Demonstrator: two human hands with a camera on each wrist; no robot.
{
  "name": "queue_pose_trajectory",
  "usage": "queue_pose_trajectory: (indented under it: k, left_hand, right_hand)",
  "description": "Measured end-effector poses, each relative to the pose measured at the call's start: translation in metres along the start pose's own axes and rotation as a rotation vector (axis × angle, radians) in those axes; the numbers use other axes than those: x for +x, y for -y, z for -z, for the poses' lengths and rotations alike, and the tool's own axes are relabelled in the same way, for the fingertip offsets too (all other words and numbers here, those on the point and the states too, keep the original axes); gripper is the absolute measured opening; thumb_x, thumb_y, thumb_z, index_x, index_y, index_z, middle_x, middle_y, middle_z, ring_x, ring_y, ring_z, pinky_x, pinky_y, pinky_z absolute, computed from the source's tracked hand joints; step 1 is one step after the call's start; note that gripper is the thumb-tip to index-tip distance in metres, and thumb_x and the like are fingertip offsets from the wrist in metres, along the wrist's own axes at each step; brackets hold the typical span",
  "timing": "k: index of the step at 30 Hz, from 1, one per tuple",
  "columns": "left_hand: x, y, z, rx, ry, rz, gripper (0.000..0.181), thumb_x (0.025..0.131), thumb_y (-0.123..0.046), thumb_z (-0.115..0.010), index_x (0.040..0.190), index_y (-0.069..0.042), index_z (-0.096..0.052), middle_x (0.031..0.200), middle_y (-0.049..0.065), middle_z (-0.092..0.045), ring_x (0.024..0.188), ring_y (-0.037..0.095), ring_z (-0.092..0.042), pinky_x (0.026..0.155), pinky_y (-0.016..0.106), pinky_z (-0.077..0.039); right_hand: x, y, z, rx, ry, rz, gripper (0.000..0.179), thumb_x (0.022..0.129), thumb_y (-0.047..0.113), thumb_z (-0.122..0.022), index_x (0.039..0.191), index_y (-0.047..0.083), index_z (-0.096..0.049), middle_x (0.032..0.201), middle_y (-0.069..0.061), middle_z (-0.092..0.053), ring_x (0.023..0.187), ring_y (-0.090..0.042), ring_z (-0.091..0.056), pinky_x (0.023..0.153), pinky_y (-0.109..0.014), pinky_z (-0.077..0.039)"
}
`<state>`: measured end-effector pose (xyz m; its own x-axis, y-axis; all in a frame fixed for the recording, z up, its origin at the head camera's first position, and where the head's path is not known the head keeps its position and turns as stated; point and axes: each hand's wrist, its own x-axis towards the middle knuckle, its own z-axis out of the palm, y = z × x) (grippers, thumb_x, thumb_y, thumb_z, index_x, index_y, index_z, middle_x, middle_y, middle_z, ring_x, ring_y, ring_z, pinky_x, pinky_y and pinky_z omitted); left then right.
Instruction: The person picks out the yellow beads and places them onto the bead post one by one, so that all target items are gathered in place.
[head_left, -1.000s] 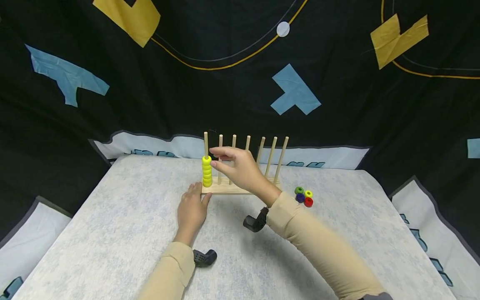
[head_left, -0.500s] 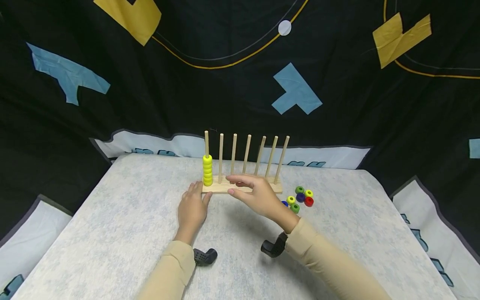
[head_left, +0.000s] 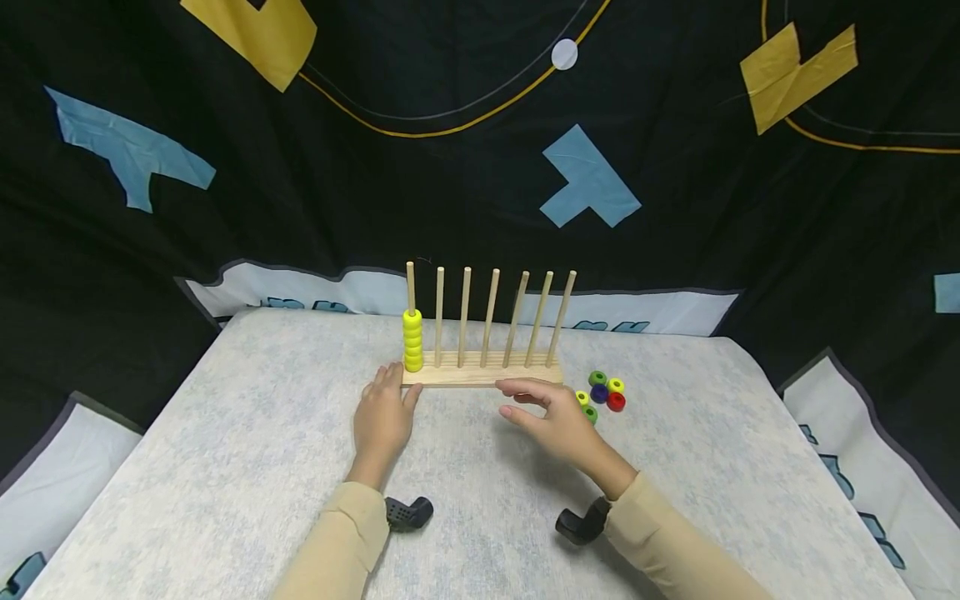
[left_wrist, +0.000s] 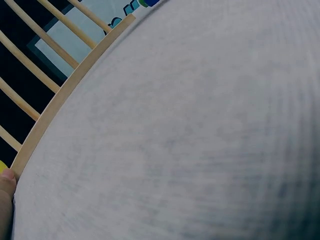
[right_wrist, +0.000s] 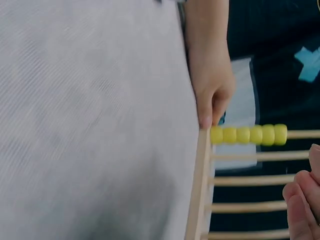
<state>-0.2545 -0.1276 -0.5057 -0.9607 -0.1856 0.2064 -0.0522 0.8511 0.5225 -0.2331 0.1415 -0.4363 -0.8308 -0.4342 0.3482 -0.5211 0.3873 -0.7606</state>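
Observation:
A wooden peg stand (head_left: 480,374) with a row of upright pegs stands on the table in the head view. Several yellow beads (head_left: 412,342) are stacked on its leftmost peg; the other pegs are bare. My left hand (head_left: 382,423) holds the stand's front left corner, thumb on the front edge and fingers along the end. In front of the stand's right end, my right hand (head_left: 558,421) is in the air with loosely bent fingers, nothing between them. Just beyond it lie loose beads, among them a red bead (head_left: 616,402) and a dark blue bead (head_left: 598,393), partly hidden by the hand.
The table (head_left: 247,450) has a pale mottled cover. Behind it hangs a black cloth (head_left: 420,200) with blue and yellow patches. A black wrist-worn device (head_left: 409,514) sits by the left sleeve, and a similar device (head_left: 582,522) by the right.
My right hand has moved away from the yellow stack, rightward and toward me, to near the loose beads. My left hand stays at the stand's corner.

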Motion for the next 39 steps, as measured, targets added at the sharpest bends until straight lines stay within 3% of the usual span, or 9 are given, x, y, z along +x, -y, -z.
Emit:
queue_pose_trajectory:
  k: [9, 15, 19, 27, 39]
  left_hand:
    - [-0.001, 0.0, 0.0, -0.001, -0.005, -0.004, 0.063, 0.101, -0.041, -0.054, 0.148, 0.0, -0.042, 0.153, 0.019, -0.044, 0.144, 0.04, -0.039, 0.113, 0.058, -0.038]
    - [0.0, 0.0, -0.001, -0.003, -0.01, -0.007, 0.063, 0.101, -0.042, -0.054, 0.148, -0.001, -0.042, 0.153, 0.018, -0.044, 0.143, 0.041, -0.04, 0.111, 0.059, -0.04]
    - [-0.001, -0.001, -0.001, -0.006, -0.013, -0.011, 0.063, 0.101, -0.04, -0.055, 0.148, 0.0, -0.042, 0.153, 0.019, -0.044, 0.142, 0.042, -0.04, 0.111, 0.06, -0.04]
    - [-0.001, 0.001, -0.001, -0.005, -0.02, -0.015, 0.063, 0.101, -0.041, -0.055, 0.148, -0.001, -0.043, 0.153, 0.018, -0.045, 0.143, 0.041, -0.04, 0.112, 0.059, -0.039]
    - [0.0, 0.002, -0.002, 0.003, -0.016, -0.009, 0.064, 0.101, -0.042, -0.054, 0.148, -0.001, -0.042, 0.153, 0.018, -0.044, 0.143, 0.04, -0.04, 0.112, 0.059, -0.039]
  right_hand:
    - [-0.017, -0.031, 0.033, -0.083, -0.089, -0.084, 0.036, 0.091, 0.023, -0.074, 0.125, 0.011, -0.069, 0.124, -0.005, -0.07, 0.114, -0.02, -0.067, 0.097, -0.034, -0.056]
    - [-0.028, -0.057, 0.06, -0.219, -0.167, -0.087, 0.033, 0.092, 0.015, -0.072, 0.124, 0.008, -0.068, 0.123, -0.011, -0.07, 0.11, -0.029, -0.068, 0.093, -0.042, -0.058]
    - [-0.034, -0.074, 0.079, -0.262, -0.206, -0.166, 0.034, 0.093, 0.012, -0.07, 0.126, 0.004, -0.066, 0.127, -0.014, -0.067, 0.113, -0.033, -0.067, 0.094, -0.047, -0.057]
    - [-0.045, -0.105, 0.103, -0.279, -0.18, -0.36, 0.041, 0.101, 0.012, -0.059, 0.139, -0.001, -0.053, 0.14, -0.022, -0.056, 0.126, -0.039, -0.056, 0.104, -0.052, -0.05]
    - [-0.041, -0.124, 0.105, -0.285, -0.14, -0.426, 0.039, 0.1, 0.004, -0.056, 0.139, 0.0, -0.054, 0.139, -0.022, -0.057, 0.125, -0.038, -0.058, 0.105, -0.051, -0.05]
